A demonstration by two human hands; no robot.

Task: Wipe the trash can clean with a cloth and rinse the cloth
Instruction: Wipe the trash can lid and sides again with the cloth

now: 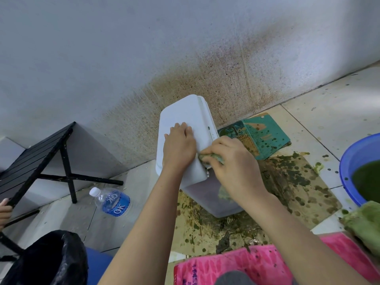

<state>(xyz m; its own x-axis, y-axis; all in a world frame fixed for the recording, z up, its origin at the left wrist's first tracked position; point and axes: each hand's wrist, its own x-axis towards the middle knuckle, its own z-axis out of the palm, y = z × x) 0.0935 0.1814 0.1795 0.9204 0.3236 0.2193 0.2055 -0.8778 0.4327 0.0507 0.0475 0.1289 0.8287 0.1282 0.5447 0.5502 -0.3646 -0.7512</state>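
Observation:
A white lidded trash can stands on stained cardboard near the wall. My left hand lies flat on its lid with the fingers straight. Just right of it, my right hand grips a small green-stained cloth and presses it against the right edge of the lid. Most of the cloth is hidden inside my fingers. The grey side of the can shows a green smear below my right wrist.
A blue basin of dark green water sits at the right, with a green rag in front of it. A water bottle lies left of the can. A black folding table, a black-bagged bin and pink cloth surround me.

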